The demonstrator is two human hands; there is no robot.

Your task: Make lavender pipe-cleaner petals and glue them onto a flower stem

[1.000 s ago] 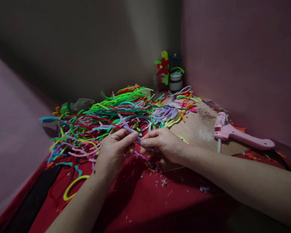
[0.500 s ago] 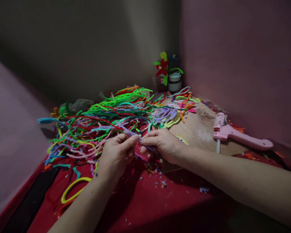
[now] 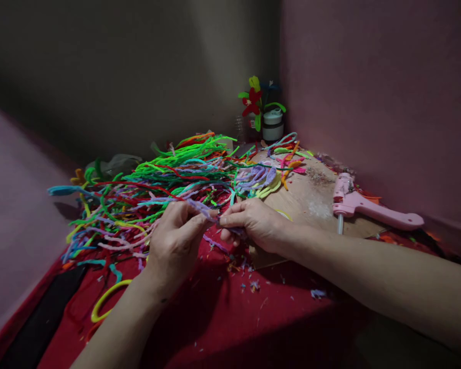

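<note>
A lavender pipe cleaner (image 3: 200, 208) runs between my two hands above the red cloth (image 3: 230, 312). My left hand (image 3: 179, 238) is closed, its thumb and fingers pinching the fuzzy stem. From the other side, my right hand (image 3: 251, 225) grips the same piece with thumb and forefinger; part of it shows below the right fingers. The fingertips of the two hands are slightly apart. Just behind them spreads a big pile of multicoloured pipe cleaners (image 3: 176, 171). Lavender looped petals (image 3: 259, 177) lie beyond my right hand.
A pink glue gun (image 3: 369, 203) rests on the wooden board (image 3: 311, 197) at right. Yellow-handled scissors (image 3: 103, 302) lie beside my left forearm. A red pipe-cleaner flower (image 3: 251, 102) and a lidded white container (image 3: 272, 125) stand at the back. Fuzzy scraps (image 3: 254, 285) dot the cloth.
My left hand has turned and drawn slightly left, so the fingertips are farther apart and more of the lavender stem shows. The whole view has shifted a little.
</note>
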